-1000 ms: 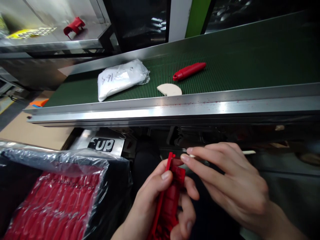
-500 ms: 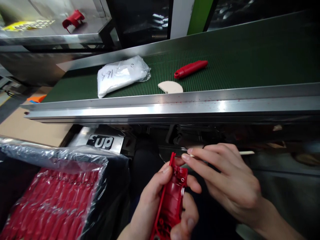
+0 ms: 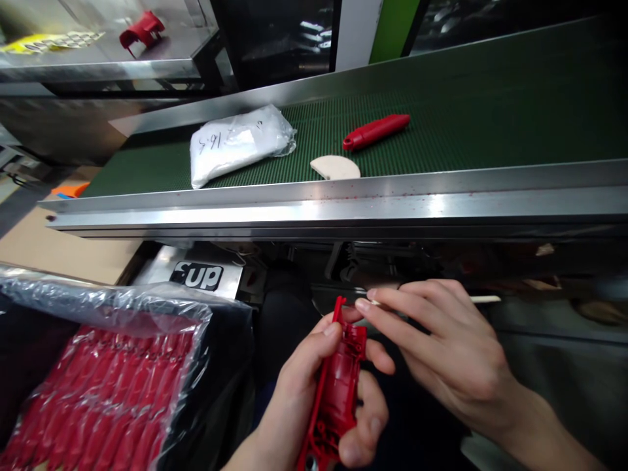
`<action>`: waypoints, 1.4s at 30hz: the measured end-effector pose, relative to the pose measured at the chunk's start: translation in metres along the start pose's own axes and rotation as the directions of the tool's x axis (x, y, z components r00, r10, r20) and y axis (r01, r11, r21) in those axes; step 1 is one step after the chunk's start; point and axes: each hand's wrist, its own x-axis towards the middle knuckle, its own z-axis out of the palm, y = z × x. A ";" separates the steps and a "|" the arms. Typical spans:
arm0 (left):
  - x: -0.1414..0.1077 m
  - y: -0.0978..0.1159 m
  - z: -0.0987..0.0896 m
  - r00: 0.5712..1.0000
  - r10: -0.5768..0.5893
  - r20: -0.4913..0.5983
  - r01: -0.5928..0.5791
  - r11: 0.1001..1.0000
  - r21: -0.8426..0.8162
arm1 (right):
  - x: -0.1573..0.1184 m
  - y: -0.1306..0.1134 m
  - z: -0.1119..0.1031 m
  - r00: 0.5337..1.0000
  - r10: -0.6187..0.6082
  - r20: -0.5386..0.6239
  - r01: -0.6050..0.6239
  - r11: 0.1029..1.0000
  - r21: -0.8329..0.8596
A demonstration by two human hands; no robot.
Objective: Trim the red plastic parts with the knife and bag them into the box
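Observation:
A hollow red plastic shell (image 3: 340,379) lies in my left hand (image 3: 304,386), its open side facing up, my thumb on its left edge and my fingers curled round the right. My right hand (image 3: 451,353) pinches a thin pale stick (image 3: 485,299), whose tip is near the shell's upper end; the stick's far end sticks out to the right behind the fingers. Above, a closed-looking red part (image 3: 377,131) rests on the green conveyor belt (image 3: 466,124), beside a cream half-round piece (image 3: 336,167).
A white plastic-wrapped packet (image 3: 240,145) lies on the belt's left part. The metal rail (image 3: 294,210) crosses in front of me. At lower left stands a plastic-lined box (image 3: 220,366) of wrapped red parts (image 3: 112,392). Another red part (image 3: 142,31) sits on a metal table.
The view has shifted very slightly. My left hand and the red shell have tilted a little; my right hand with the stick is almost unmoved.

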 end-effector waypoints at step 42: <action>0.005 -0.018 -0.019 0.985 -0.171 -0.036 0.163 0.971 -0.176 | -0.003 0.000 -0.012 0.996 0.040 -0.074 -0.048 0.993 -0.105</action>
